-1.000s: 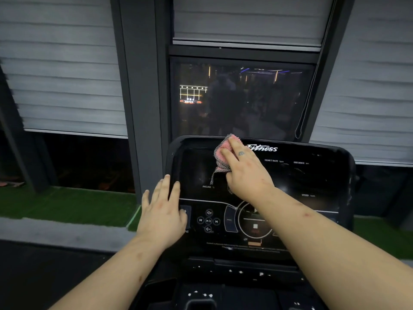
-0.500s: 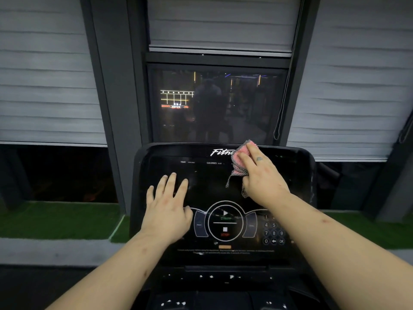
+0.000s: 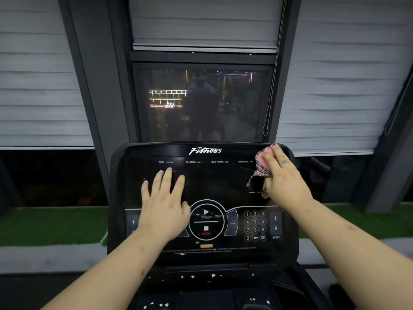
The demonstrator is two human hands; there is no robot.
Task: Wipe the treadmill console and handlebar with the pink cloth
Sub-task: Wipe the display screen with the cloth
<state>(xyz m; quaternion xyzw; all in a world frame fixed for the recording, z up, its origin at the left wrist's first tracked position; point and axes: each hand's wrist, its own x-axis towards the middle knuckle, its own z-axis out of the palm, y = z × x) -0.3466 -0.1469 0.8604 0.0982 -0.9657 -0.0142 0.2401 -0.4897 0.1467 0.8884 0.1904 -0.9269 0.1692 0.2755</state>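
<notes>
The pink cloth [image 3: 261, 168] sits bunched at the console's [image 3: 214, 186] upper right corner, about 2 o'clock from the round START/STOP dial [image 3: 206, 221], pressed flat against the black panel just below the top rim. The right hand [image 3: 282, 175] lies over it, fingers [image 3: 271, 158] fairly straight and close together, pinning the cloth to the surface, while a checked edge of fabric hangs loose toward 7 o'clock from the palm, beside the small SPEED label. The left hand [image 3: 164, 204] rests palm down on the dark display area at about 10 o'clock from the dial, fingers spread moderately wide and holding nothing, its heel just beside the dial's left rim. A numeric keypad [image 3: 254, 225] from 0 to 9 lies at 3 o'clock from the dial, with SPEED arrows [image 3: 275, 223] beyond it. The Fitness logo [image 3: 205, 151] runs along the top edge at 12 o'clock. Behind the console stands a dark window [image 3: 201, 104] carrying reflections, flanked by grey blinds [image 3: 335, 86], with a green turf strip [image 3: 51, 224] at 9 o'clock.
</notes>
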